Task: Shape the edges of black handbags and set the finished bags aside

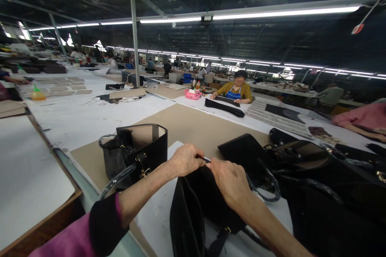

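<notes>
Both of my hands pinch the top edge of a black bag point(188, 217) that stands open on a white sheet. My left hand point(186, 160) has its fingers closed on the rim, and my right hand point(230, 180) grips the same edge just to the right. The bag's inside is dark, and a small gold fitting shows low on its side. Left of my hands another black bag point(155, 146) with a beige lining, gold buckles and wrapped handles stands on brown board point(193, 122).
More black bags point(301, 160) with wrapped handles are heaped at the right. Across the table a person in yellow point(249, 90) handles dark strips beside a pink basket point(193, 94). A pink sleeve point(358, 116) reaches in at far right. A yellow bottle point(38, 94) stands at the left.
</notes>
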`<state>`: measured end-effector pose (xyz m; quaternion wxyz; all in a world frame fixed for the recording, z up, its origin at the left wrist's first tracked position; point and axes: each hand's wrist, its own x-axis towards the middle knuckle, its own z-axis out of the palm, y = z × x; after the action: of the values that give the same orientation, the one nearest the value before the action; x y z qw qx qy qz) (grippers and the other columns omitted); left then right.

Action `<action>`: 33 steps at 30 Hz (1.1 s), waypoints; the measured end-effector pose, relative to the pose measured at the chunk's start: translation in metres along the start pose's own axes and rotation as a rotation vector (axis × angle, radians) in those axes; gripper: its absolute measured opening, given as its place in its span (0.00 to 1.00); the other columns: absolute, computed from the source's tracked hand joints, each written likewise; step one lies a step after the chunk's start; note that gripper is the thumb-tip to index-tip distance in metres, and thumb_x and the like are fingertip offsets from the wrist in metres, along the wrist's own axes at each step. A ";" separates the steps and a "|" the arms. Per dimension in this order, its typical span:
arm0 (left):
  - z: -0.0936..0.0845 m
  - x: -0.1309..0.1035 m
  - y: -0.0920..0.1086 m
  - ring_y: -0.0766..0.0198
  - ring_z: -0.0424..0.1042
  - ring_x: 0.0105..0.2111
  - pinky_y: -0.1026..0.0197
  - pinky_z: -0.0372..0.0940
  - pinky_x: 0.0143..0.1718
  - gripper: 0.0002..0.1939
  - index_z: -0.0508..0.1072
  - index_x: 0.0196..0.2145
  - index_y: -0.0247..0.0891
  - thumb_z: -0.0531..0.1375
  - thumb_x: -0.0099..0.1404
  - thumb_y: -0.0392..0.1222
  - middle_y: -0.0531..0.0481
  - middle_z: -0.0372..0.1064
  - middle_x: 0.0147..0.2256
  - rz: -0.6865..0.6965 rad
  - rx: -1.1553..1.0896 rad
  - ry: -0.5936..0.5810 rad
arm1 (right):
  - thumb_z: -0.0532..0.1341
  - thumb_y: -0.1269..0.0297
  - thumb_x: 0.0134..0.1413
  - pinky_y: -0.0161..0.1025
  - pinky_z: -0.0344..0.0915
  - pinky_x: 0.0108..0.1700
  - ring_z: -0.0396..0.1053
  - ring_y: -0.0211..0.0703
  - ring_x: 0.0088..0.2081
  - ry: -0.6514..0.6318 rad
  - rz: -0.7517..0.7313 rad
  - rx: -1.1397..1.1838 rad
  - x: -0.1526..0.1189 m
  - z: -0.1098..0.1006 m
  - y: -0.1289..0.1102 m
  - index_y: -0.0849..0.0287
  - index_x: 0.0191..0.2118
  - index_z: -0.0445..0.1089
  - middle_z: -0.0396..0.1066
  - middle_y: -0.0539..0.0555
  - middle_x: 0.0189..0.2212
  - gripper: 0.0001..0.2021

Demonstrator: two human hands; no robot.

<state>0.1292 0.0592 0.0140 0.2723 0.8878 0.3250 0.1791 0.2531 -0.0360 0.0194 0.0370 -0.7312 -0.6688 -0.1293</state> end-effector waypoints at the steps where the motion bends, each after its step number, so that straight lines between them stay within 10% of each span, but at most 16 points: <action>1: -0.001 0.000 0.000 0.66 0.63 0.24 0.66 0.52 0.24 0.10 0.76 0.29 0.42 0.55 0.53 0.43 0.55 0.65 0.20 0.014 -0.009 -0.009 | 0.52 0.60 0.57 0.35 0.48 0.25 0.70 0.44 0.28 -0.046 -0.013 0.034 0.004 -0.003 -0.001 0.57 0.33 0.66 0.73 0.53 0.27 0.09; 6: -0.026 -0.019 0.006 0.60 0.68 0.34 0.65 0.60 0.33 0.20 0.71 0.43 0.37 0.57 0.51 0.44 0.50 0.71 0.35 0.007 -0.140 -0.113 | 0.57 0.62 0.51 0.35 0.55 0.32 0.69 0.45 0.36 -0.234 -0.138 0.193 0.028 -0.010 0.000 0.58 0.37 0.67 0.73 0.54 0.31 0.08; 9: -0.032 -0.062 0.018 0.54 0.65 0.45 0.58 0.62 0.42 0.37 0.53 0.58 0.36 0.57 0.53 0.50 0.41 0.63 0.50 -0.158 -0.129 0.103 | 0.53 0.64 0.53 0.34 0.56 0.34 0.69 0.43 0.36 -0.269 -0.130 0.231 0.029 -0.016 0.006 0.57 0.32 0.68 0.72 0.54 0.31 0.07; 16: 0.044 -0.158 0.026 0.47 0.57 0.53 0.51 0.58 0.50 0.43 0.43 0.61 0.43 0.60 0.52 0.50 0.41 0.53 0.57 0.048 0.233 0.353 | 0.54 0.64 0.50 0.33 0.56 0.29 0.68 0.41 0.32 -0.330 0.026 0.248 0.005 -0.027 0.022 0.59 0.27 0.68 0.69 0.55 0.30 0.08; 19: 0.058 -0.158 0.027 0.50 0.64 0.48 0.54 0.60 0.46 0.41 0.43 0.61 0.39 0.58 0.54 0.44 0.38 0.61 0.52 -0.060 0.255 0.304 | 0.54 0.63 0.49 0.34 0.56 0.30 0.68 0.45 0.35 -0.325 0.088 0.224 -0.003 -0.023 0.025 0.60 0.28 0.68 0.68 0.57 0.33 0.08; 23: 0.031 -0.139 0.025 0.55 0.70 0.37 0.59 0.61 0.37 0.30 0.54 0.57 0.37 0.53 0.55 0.38 0.43 0.71 0.36 -0.345 0.144 0.152 | 0.54 0.63 0.49 0.34 0.56 0.30 0.67 0.44 0.35 -0.321 0.132 0.216 -0.015 -0.021 0.032 0.60 0.29 0.68 0.67 0.57 0.33 0.08; 27: -0.004 -0.121 0.006 0.62 0.69 0.27 0.66 0.58 0.27 0.11 0.72 0.32 0.37 0.52 0.53 0.35 0.52 0.70 0.25 -0.298 -0.205 -0.055 | 0.52 0.64 0.50 0.31 0.55 0.28 0.67 0.39 0.31 -0.338 0.132 0.243 -0.028 -0.025 0.043 0.59 0.27 0.67 0.67 0.54 0.30 0.09; 33: -0.009 -0.110 -0.016 0.68 0.63 0.22 0.69 0.53 0.21 0.07 0.70 0.29 0.33 0.56 0.51 0.37 0.54 0.67 0.22 -0.313 -0.606 -0.212 | 0.53 0.65 0.50 0.34 0.56 0.32 0.66 0.42 0.33 -0.340 0.169 0.229 -0.041 -0.026 0.045 0.58 0.28 0.66 0.68 0.53 0.28 0.07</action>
<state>0.0374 -0.0012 -0.0037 0.5794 0.7200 0.3591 0.1305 0.2908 -0.0859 0.0397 0.0171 -0.7870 -0.6120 0.0764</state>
